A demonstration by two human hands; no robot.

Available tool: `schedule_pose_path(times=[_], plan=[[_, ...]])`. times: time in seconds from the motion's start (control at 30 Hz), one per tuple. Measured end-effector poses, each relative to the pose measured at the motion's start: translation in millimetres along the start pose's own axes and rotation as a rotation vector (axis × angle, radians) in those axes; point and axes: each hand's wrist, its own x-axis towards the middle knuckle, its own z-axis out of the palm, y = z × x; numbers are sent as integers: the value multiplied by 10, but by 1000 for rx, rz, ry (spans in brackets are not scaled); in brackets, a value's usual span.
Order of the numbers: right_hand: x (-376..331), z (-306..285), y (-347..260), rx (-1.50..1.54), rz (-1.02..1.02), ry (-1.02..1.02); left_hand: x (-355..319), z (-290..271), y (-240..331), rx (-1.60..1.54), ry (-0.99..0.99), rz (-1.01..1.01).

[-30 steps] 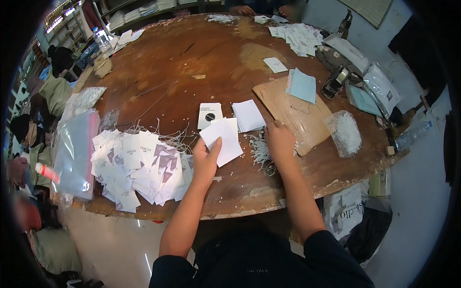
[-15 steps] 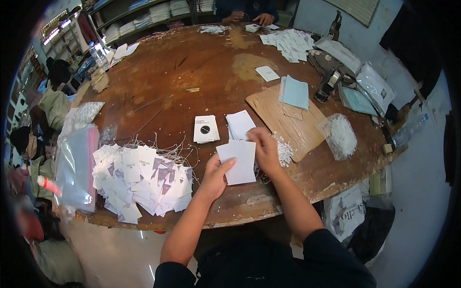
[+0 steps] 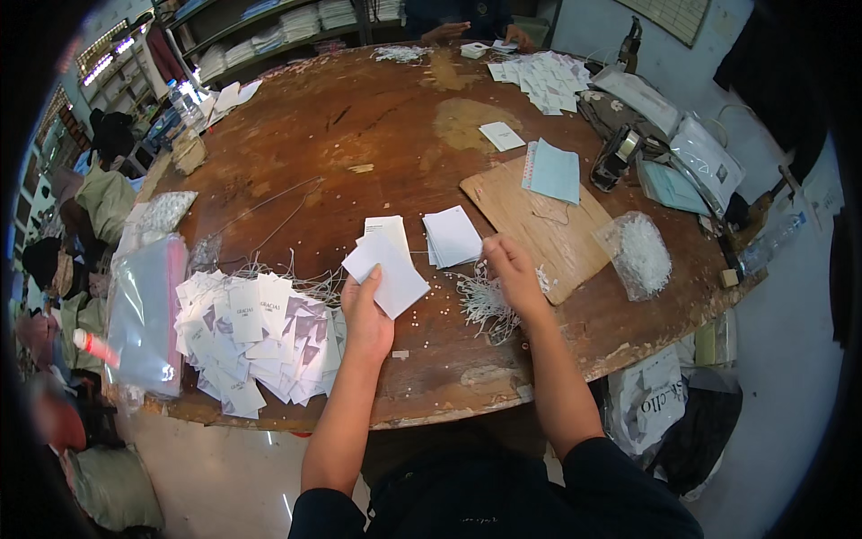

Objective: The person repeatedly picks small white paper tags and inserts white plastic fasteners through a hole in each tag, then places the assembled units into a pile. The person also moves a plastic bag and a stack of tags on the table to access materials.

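- Starting at the table's (image 3: pixel 377 126) left edge, I see a clear bag (image 3: pixel 144 314) lying flat, half over the rim, with a red-and-white tube (image 3: pixel 92 346) just beside it.
- Next to the bag, along the near edge, a heap of tags (image 3: pixel 256 337) is fanned out, white with dark triangles, thin strings poking out from under it.
- My left hand (image 3: pixel 366 310) hangs just right of that heap, thumb and fingers pinching a white card (image 3: pixel 386 272) by its lower corner; the card is tilted and held above the wood.
- Just behind the card, a small card stack (image 3: pixel 388 228) lies on the table, and a second stack (image 3: pixel 452 236) sits beside it, both a little in from the near edge.
- My right hand (image 3: pixel 510 269) rests right of the second stack, fingers curled down onto a tangle of white strings (image 3: pixel 485 301); I cannot tell whether it has a string pinched.
- Beyond that hand a brown board (image 3: pixel 548 229) lies toward the right edge, with a pale blue pad (image 3: pixel 552 171) on its far end.
- A clear bag of white loops (image 3: pixel 639 254) lies at the board's right side, close to the right edge.
- At the far right corner more white tags (image 3: pixel 543 79) are spread out, and another person's hands (image 3: pixel 449 34) rest at the far edge.
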Motion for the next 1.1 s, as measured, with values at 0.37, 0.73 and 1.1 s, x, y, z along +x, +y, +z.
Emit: schedule_pose_path(times=[0.37, 0.73, 1.1], plan=[[-89, 166, -49, 277, -15, 76, -214, 24, -222, 533, -170, 119], [-178, 463, -140, -351, -329, 153, -258, 25, -282, 674, -251, 194], [-216, 487, -152, -588, -405, 93, -260, 72, -252, 866, -307, 465]])
